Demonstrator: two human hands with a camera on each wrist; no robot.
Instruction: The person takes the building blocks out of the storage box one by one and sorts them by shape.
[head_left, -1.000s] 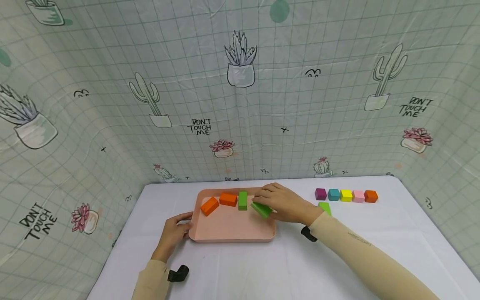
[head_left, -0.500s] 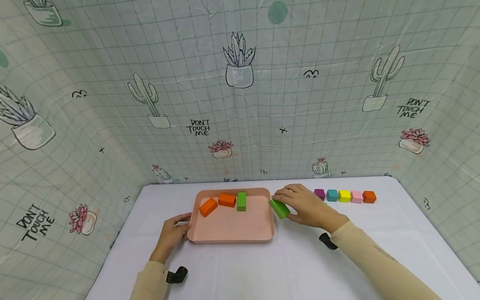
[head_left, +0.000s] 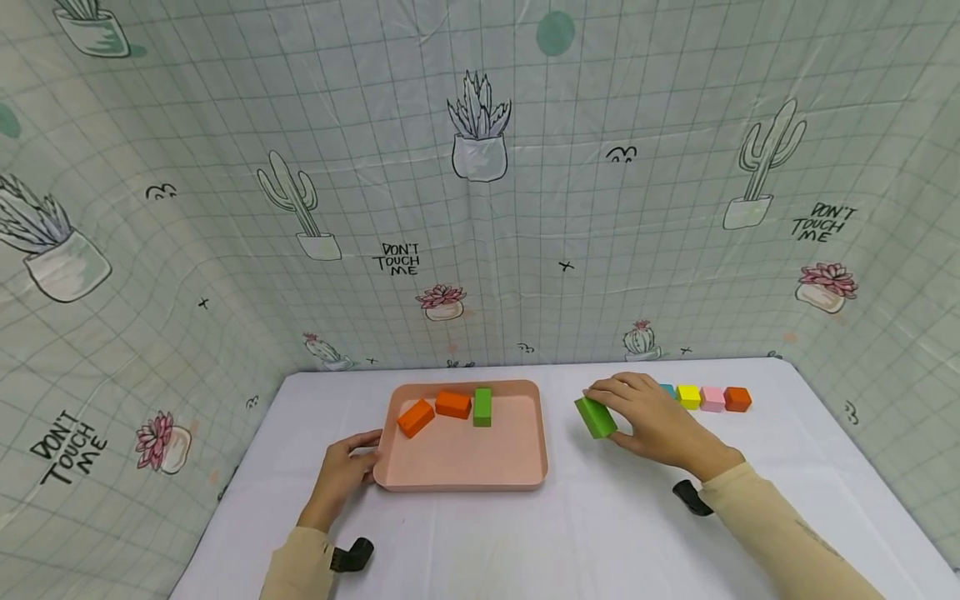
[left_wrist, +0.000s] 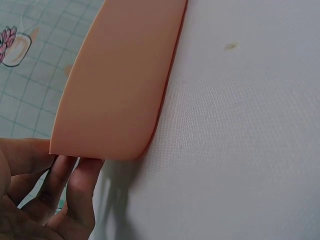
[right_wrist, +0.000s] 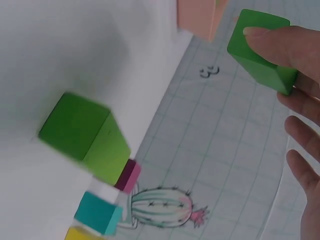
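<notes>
In the head view my left hand (head_left: 342,477) rests its fingertips against the outer left wall of a pink tray (head_left: 465,467); the left wrist view shows those fingers (left_wrist: 82,185) touching the tray's end wall (left_wrist: 115,100). Inside the tray, along its back, lie two orange blocks (head_left: 416,417) and an upright-lying green block (head_left: 482,407). To the right of the tray, my right hand (head_left: 656,421) pinches another green block (head_left: 596,417) between thumb and fingers, raised above the table. The right wrist view shows this held green block (right_wrist: 262,50) tilted under the thumb.
A further green block (right_wrist: 82,130) stands on the table, hidden behind my right hand in the head view. Beyond it runs a row of small cubes: purple (right_wrist: 129,176), teal (right_wrist: 97,212), yellow (head_left: 688,397), pink (head_left: 712,400) and orange (head_left: 738,400). A patterned cloth (head_left: 540,208) hangs behind.
My right hand has carried the green block from over the tray's right side out to the right, above the table. The left hand stays at the tray's wall.
</notes>
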